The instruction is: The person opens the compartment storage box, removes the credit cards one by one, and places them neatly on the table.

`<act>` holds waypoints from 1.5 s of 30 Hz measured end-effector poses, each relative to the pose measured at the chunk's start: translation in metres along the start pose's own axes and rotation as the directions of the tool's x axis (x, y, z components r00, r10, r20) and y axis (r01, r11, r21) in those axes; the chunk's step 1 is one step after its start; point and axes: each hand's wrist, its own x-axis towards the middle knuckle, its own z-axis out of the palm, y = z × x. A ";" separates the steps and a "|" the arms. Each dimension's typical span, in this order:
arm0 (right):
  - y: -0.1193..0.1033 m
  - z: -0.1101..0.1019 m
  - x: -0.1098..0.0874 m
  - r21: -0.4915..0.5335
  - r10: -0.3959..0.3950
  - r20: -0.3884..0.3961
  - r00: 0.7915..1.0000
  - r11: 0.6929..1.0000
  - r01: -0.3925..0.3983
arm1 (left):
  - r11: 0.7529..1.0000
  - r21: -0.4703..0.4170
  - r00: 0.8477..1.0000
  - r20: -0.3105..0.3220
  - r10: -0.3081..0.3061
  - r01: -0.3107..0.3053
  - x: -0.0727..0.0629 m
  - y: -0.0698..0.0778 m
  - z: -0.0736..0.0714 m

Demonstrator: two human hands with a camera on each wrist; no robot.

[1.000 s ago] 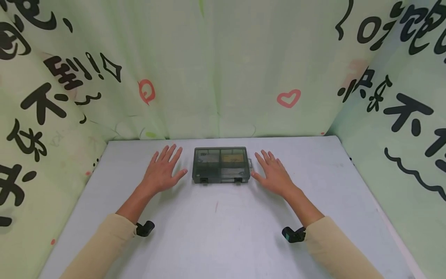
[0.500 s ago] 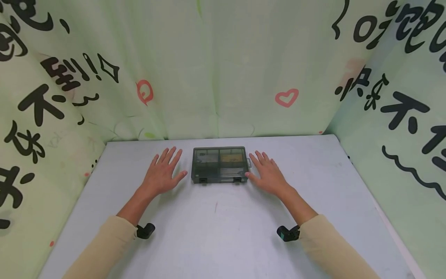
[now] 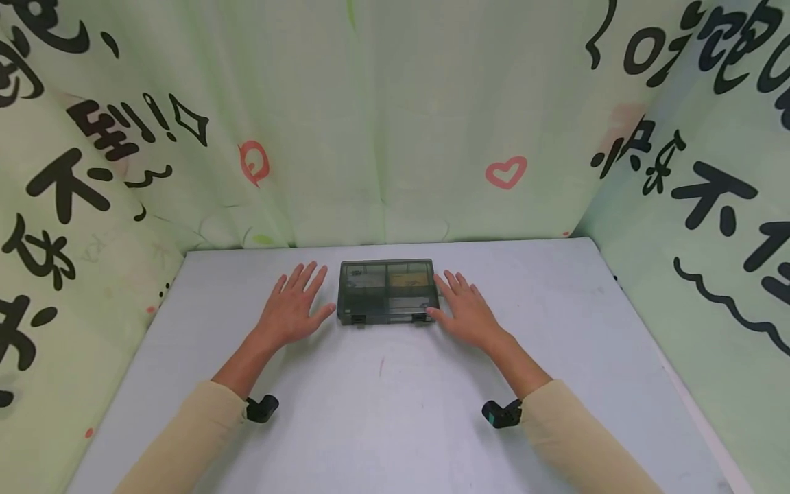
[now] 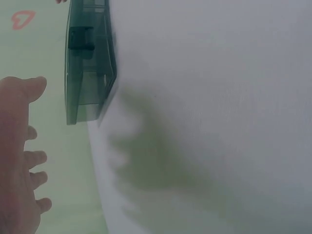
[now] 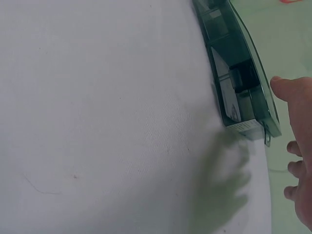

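Observation:
A dark, see-through compartment box (image 3: 387, 291) with a lid and two black front latches lies on the white table. Inside it, a yellowish item and a grey one show through the lid; their kinds cannot be made out. My left hand (image 3: 290, 312) hovers to the left of the box, fingers straight and thumb apart from its side. At the right end, my right hand (image 3: 465, 312) has its fingers spread, thumb overlapping the front right corner in the head view. Whether that thumb touches the box (image 5: 243, 73) I cannot tell. Both hands hold nothing.
The white table (image 3: 382, 412) reaches back to a pale green curtain (image 3: 432, 103) with black lettering and red hearts. Curtains also stand along the left and right sides. A small black camera sits on each wrist.
My right hand has moved left, from beside the box to over its right edge. The left hand has shifted very slightly toward the box. The box stays shut on the table.

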 end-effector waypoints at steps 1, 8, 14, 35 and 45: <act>-0.001 0.000 0.000 0.007 0.002 0.002 1.000 1.000 -0.002 | 1.000 -0.004 1.000 0.003 0.003 -0.003 0.000 0.000 0.001; -0.004 0.002 0.001 0.021 0.000 0.000 1.000 1.000 0.000 | 0.999 -0.032 1.000 0.013 0.010 -0.010 0.003 0.003 0.006; -0.006 0.007 0.003 0.033 0.004 0.006 1.000 0.999 -0.005 | 0.998 -0.065 0.999 0.031 0.014 -0.012 0.005 0.009 0.007; -0.014 0.017 0.008 0.205 0.063 0.080 0.995 0.976 -0.079 | 0.987 -0.160 0.998 0.063 0.022 -0.011 0.011 0.015 0.019; -0.018 0.021 0.010 0.410 0.087 0.124 0.988 0.903 -0.131 | 0.960 -0.279 0.988 0.154 0.012 0.031 0.013 0.016 0.023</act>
